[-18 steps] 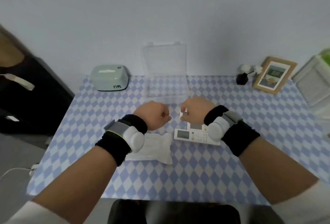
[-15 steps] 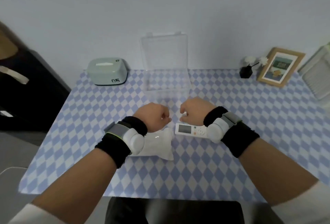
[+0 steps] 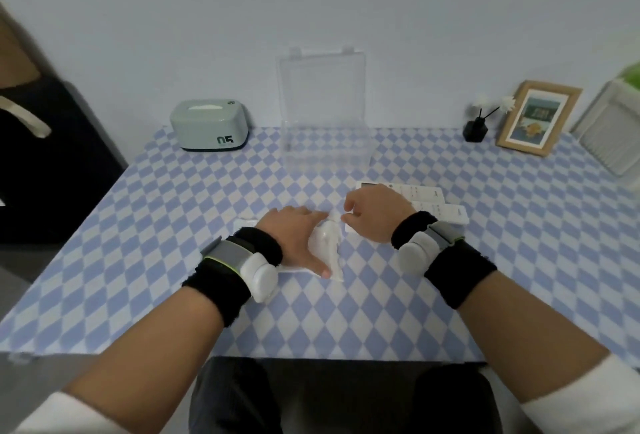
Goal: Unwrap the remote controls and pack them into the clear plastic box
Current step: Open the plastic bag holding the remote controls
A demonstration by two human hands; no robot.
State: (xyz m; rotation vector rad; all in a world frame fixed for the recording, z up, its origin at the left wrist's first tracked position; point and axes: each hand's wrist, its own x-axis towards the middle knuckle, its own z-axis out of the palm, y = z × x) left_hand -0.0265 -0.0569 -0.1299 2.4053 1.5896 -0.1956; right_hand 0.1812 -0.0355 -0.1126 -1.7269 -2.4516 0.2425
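Left hand (image 3: 298, 236): flat, fingers straight, pressing the wrap (image 3: 329, 246) onto the tabletop (image 3: 173, 243).
Right hand (image 3: 372, 214): curled, pinching the wrap's far end, just beside the left fingertips.
Change: half a second ago both hands hung as loose fists above the wrap; now one pins and one pinches (a pull looks likely next).
Remotes (image 3: 420, 193): two bare ones lie side by side just beyond the right hand, not yet packed.
Box (image 3: 322, 156): straight ahead of both hands, lid raised, nothing visible inside.
Meaning: unwrapping of another remote has probably begun, and packing is all still to do.
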